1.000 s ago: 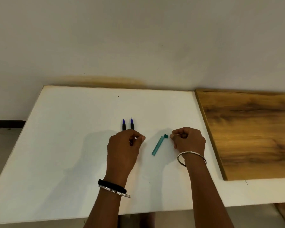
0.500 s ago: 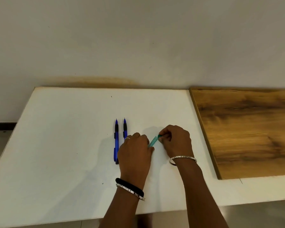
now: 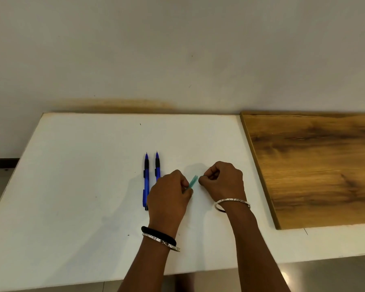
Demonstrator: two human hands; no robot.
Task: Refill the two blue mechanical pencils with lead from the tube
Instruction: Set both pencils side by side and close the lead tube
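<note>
Two blue mechanical pencils lie side by side on the white table (image 3: pixel 82 186), tips pointing away: the left pencil (image 3: pixel 145 182) shows in full, while the right pencil (image 3: pixel 157 166) is partly hidden behind my left hand. My left hand (image 3: pixel 169 199) grips the lower end of the teal lead tube (image 3: pixel 193 181), which tilts up to the right. My right hand (image 3: pixel 222 182) is just right of the tube's top end, fingers curled, thumb and forefinger pinching a small dark piece that looks like the tube's cap (image 3: pixel 203 176). The tube's top end shows no dark cap.
A wooden board (image 3: pixel 316 165) lies on the table's right side, close to my right wrist. The wall (image 3: pixel 177 60) runs along the table's far edge. The table's near edge is below my forearms, and the floor shows beyond the left edge.
My left hand left the pencils and took hold of the tube's lower end. My right hand pinched the tube's capped top and now sits slightly apart from it.
</note>
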